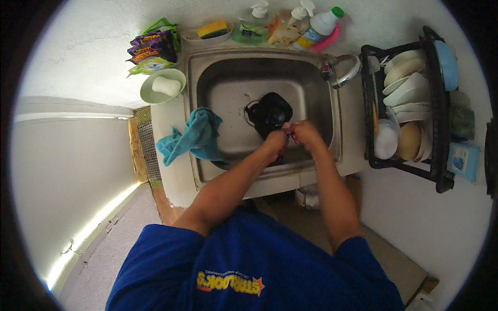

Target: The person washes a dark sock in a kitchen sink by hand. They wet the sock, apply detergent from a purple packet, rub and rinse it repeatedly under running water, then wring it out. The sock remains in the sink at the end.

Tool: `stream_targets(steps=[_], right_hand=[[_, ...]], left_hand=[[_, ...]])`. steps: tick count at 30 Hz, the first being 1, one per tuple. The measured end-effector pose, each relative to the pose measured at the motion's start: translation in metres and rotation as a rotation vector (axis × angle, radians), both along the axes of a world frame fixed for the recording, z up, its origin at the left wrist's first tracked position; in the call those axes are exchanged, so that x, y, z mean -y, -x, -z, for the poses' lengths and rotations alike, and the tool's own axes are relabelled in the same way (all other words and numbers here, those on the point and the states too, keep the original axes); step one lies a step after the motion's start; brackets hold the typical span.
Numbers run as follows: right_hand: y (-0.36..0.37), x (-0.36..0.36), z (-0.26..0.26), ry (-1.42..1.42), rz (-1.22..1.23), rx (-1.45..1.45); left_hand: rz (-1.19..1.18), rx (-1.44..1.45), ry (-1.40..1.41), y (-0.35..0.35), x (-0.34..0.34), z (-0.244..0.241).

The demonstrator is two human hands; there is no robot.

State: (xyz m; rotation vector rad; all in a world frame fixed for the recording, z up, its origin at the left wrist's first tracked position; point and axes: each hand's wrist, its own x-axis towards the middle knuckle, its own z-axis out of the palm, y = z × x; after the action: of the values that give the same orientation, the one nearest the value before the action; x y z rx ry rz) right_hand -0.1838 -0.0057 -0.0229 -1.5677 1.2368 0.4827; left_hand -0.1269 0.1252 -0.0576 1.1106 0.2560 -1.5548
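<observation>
My left hand (pixel 277 140) and my right hand (pixel 305 134) meet over the front right part of a stainless steel sink (pixel 237 136). Between them they grip a small purple and pink thing (pixel 288 131), mostly hidden by the fingers; it may be a packet. Just beyond my hands, a glossy black object (pixel 272 110) lies in the basin by the drain; its kind is unclear. A teal cloth (pixel 198 134) hangs over the sink's left rim.
Left of the sink stand a green bowl (pixel 146 87) with white soap (pixel 166 86) and some packets (pixel 151 48). Behind are a sponge (pixel 212 30), pump bottles (pixel 251 29) and a white bottle (pixel 323 25). A faucet (pixel 346 76) and a black dish rack (pixel 437 116) stand right.
</observation>
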Motion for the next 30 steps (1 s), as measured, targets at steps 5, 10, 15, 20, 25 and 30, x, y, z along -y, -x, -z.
stream_targets(steps=[5,10,15,20,25,30], right_hand=[[-0.012,-0.011,0.001,0.475,-0.284,0.169],[-0.037,-0.026,-0.033,0.189,0.028,0.257],[-0.028,-0.005,-0.017,-0.003,-0.033,0.228],[-0.012,-0.001,0.007,-0.318,0.031,0.226],[-0.001,-0.012,0.022,-0.413,0.326,0.443],[-0.024,-0.033,0.022,-0.041,0.306,0.219]], left_hand=[[-0.139,0.035,0.004,-0.003,0.017,0.019],[-0.292,0.006,0.098,-0.011,0.001,-0.004],[-0.041,0.176,0.074,-0.030,-0.019,0.004],[0.346,0.955,0.052,-0.022,-0.010,0.045],[0.473,1.299,0.034,-0.020,-0.010,0.045],[0.528,1.360,0.004,-0.011,-0.012,0.032]])
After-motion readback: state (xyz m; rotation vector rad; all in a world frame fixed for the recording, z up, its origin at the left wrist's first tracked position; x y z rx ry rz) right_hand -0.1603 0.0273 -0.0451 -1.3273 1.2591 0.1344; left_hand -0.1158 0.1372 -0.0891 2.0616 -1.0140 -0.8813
